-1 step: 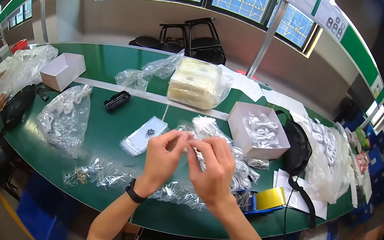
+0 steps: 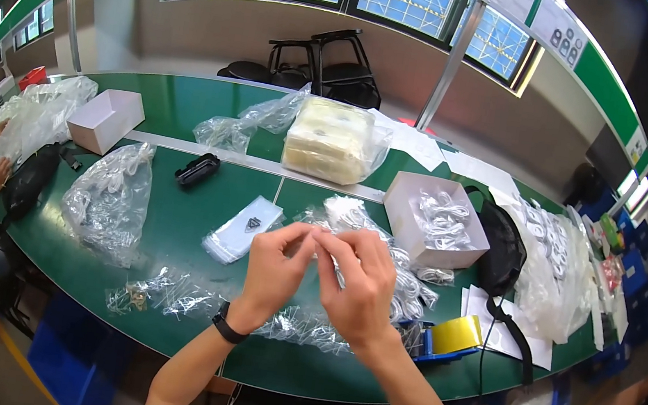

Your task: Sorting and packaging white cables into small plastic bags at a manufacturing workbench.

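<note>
**Both hands pinched on something tiny over the green table**

Honestly can't tell exactly what's being held. The left hand (image 2: 271, 271) and right hand (image 2: 360, 284) meet fingertip to fingertip above the near edge of the table (image 2: 173, 218), both pinched shut on a small clear plastic bag (image 2: 316, 244) that's mostly hidden behind the fingers. Whatever's inside it is too small to make out. The left wrist wears a black band (image 2: 228, 327).

Under the hands there's a heap of clear bags with white cables (image 2: 399, 284), partly covered by the right hand. Along the near edge lies a strip of crinkly clear packets (image 2: 170, 293), contents blurry.

Packages: a flat stack of white sleeves (image 2: 242, 228) just left of the hands, an open white box of cables (image 2: 437, 223) toward the right, a closed white box (image 2: 106, 120) near the left end, and a yellowish wrapped block (image 2: 331, 141) toward the far edge. A yellow tape roll on a blue dispenser (image 2: 454, 337) sits at the near right edge.

Signs up on the wall are cut off by the frame.
</note>
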`<state>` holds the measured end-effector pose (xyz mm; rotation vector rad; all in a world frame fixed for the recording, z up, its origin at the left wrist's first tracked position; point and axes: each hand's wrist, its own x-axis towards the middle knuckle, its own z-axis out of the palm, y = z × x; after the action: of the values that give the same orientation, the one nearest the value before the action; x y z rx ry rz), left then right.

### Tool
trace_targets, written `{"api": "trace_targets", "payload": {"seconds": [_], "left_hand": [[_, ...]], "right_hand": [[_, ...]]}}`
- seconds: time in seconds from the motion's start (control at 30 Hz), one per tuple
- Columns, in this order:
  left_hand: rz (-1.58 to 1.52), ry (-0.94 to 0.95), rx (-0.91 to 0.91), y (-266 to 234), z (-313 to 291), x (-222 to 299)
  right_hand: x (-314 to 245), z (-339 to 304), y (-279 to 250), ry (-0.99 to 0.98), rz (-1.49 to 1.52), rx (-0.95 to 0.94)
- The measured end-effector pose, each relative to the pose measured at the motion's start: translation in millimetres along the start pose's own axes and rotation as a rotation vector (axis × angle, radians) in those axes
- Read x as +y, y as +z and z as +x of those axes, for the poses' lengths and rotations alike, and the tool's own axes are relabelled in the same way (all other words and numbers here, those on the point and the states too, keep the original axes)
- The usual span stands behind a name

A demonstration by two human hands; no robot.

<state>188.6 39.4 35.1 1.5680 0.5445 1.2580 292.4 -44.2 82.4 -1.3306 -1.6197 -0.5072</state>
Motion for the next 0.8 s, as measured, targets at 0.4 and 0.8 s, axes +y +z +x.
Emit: {"api": "trace_targets", "payload": {"seconds": [0.4, 0.8], "left_hand": [[0.231, 0.094, -0.161, 2.0, -3.5, 12.2], [0.355, 0.061, -0.402, 2.4, -3.5, 6.4]], "right_hand": [[30.4, 4.8, -13.5, -0.168, -0.171, -0.193], [30.5, 0.3, -34.4, -0.146, -0.074, -0.389]]}}
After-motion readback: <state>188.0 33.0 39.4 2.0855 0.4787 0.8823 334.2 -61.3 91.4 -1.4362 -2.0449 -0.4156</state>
